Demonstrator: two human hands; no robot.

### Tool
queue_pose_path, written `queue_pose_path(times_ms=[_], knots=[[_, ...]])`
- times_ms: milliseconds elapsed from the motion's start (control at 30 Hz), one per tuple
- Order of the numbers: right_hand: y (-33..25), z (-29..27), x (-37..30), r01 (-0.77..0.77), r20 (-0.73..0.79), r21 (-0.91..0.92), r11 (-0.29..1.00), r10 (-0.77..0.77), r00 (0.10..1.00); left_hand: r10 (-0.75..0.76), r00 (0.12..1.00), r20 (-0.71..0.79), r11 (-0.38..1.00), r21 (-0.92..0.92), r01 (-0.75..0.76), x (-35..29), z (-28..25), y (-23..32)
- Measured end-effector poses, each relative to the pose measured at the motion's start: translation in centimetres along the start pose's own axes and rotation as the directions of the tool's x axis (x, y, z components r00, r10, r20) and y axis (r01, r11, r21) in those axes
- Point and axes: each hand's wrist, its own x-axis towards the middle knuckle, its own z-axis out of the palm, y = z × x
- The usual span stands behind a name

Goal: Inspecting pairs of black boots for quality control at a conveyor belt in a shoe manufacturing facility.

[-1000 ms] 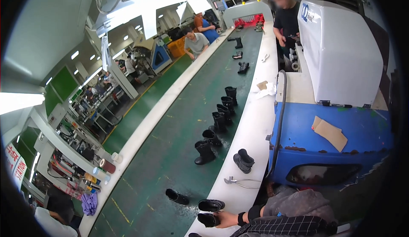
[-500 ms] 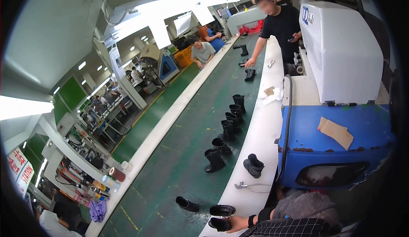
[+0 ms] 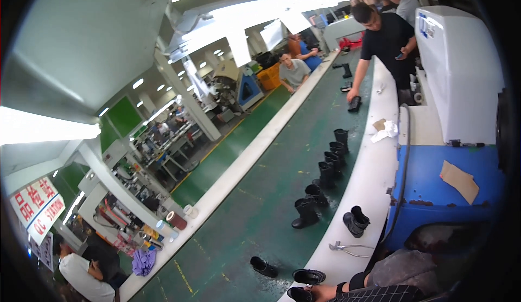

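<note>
At the lower edge my right hand (image 3: 321, 293), with a dark band at the wrist, is closed on the side of a black boot (image 3: 299, 294). The frame's lower edge cuts off part of this boot, and its fingertips are partly hidden. Just beyond it, a second black boot (image 3: 309, 276) rests at the white ledge with its opening toward me. A third boot (image 3: 264, 266) stands apart to the left on the green conveyor (image 3: 217, 248). My left hand does not show; a plaid cloth (image 3: 380, 293) lies below the right forearm.
Several black boots (image 3: 305, 213) line the conveyor. On the white ledge (image 3: 320, 258) are another boot (image 3: 356, 221) and metal pincers (image 3: 350, 248). A blue and white machine (image 3: 461, 161) borders the right. Farther along, a co-worker (image 3: 388, 39) touches a boot (image 3: 354, 104).
The view has swung left, so everything sits farther right and lower. My right hand stays at the same boot. The co-worker's reaching hand has come down onto a boot on the conveyor.
</note>
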Motion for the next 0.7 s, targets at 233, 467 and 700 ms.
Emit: queue_pose_path(times_ms=[233, 467, 700], knots=[[-2.6, -0.8, -0.5, -0.033, 0.074, -0.243, 0.970, 0.052, 0.996, -0.023, 0.999, -0.027, 0.998, -0.057, 0.022, -1.4, -0.1, -1.6], [-3.5, -0.2, -0.8, -0.052, -0.100, -0.084, 0.995, 0.044, 0.994, -0.010, 1.000, 0.018, 1.000, -0.029, 0.010, -0.2, 0.7, 0.1], [-3.5, -0.8, -0.8, -0.001, 0.029, -0.045, 0.999, 0.002, 1.000, -0.030, 0.999, 0.035, 0.999, -0.044, 0.032, -0.3, 0.1, -0.7]])
